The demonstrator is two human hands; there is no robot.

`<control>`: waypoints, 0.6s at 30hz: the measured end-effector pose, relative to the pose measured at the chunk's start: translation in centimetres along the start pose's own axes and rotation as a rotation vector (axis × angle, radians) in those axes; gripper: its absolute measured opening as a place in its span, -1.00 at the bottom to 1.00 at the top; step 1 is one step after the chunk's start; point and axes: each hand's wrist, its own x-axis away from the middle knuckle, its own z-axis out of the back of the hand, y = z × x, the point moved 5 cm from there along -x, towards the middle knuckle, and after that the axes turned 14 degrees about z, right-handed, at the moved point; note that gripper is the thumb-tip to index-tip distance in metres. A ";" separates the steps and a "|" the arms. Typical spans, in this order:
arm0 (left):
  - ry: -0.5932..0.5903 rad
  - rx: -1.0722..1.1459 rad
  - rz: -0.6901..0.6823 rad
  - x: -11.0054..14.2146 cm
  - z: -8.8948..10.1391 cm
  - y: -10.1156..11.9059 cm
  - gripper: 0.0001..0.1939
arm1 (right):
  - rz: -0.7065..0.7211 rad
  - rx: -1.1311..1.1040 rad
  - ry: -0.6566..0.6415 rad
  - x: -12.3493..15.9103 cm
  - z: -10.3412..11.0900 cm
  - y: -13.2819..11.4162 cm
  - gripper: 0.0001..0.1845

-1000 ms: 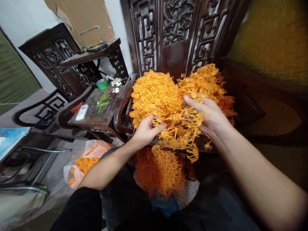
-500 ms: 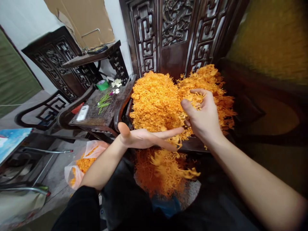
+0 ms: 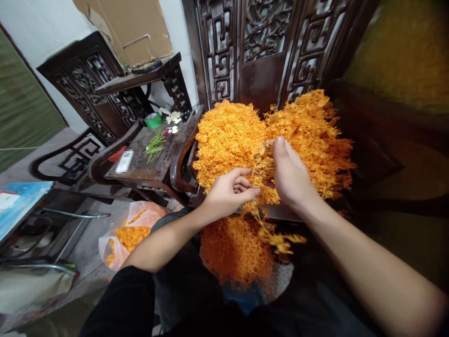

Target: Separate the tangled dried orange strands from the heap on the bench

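My left hand (image 3: 226,191) pinches a strand of orange branching plastic sprigs (image 3: 261,168) between thumb and fingers. Around the upper part of the same strand, my right hand (image 3: 293,175) is curled with its thumb raised; its fingertips are partly hidden. The strand's loose end hangs below both hands, slightly blurred. Behind them, two big heaps of orange sprigs, a left heap (image 3: 228,133) and a right heap (image 3: 312,124), rest on a dark wooden seat. Lower down, between my legs, more orange sprigs (image 3: 235,250) are gathered above something blue (image 3: 243,297).
On the left stands a dark wooden chair (image 3: 136,175) bearing green tape (image 3: 153,120), green stems (image 3: 155,144) and white flowers (image 3: 173,117). A plastic bag (image 3: 140,210) with orange pieces sits on the floor. A carved wooden chair back (image 3: 263,79) rises behind the heaps.
My left hand has gone from spread fingers to a pinch on the strand. My right hand has turned and closed further around it. The view has shifted slightly.
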 end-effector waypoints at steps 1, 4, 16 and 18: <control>-0.003 -0.004 -0.016 -0.2 0.2 0.1 -0.50 | -0.059 -0.078 0.008 -0.2 0.0 0.5 -0.38; 0.016 0.028 -0.116 -0.6 0.8 0.5 -0.60 | -0.156 -0.280 -0.034 -0.4 -0.4 1.2 -0.43; 0.111 -0.329 -0.113 1.7 3.4 1.4 -0.65 | -0.099 -0.250 -0.199 -1.2 2.0 0.5 -0.62; 0.039 -0.305 -0.063 1.8 3.3 1.4 -0.62 | -0.154 -0.298 -0.249 -1.2 2.1 0.7 -0.68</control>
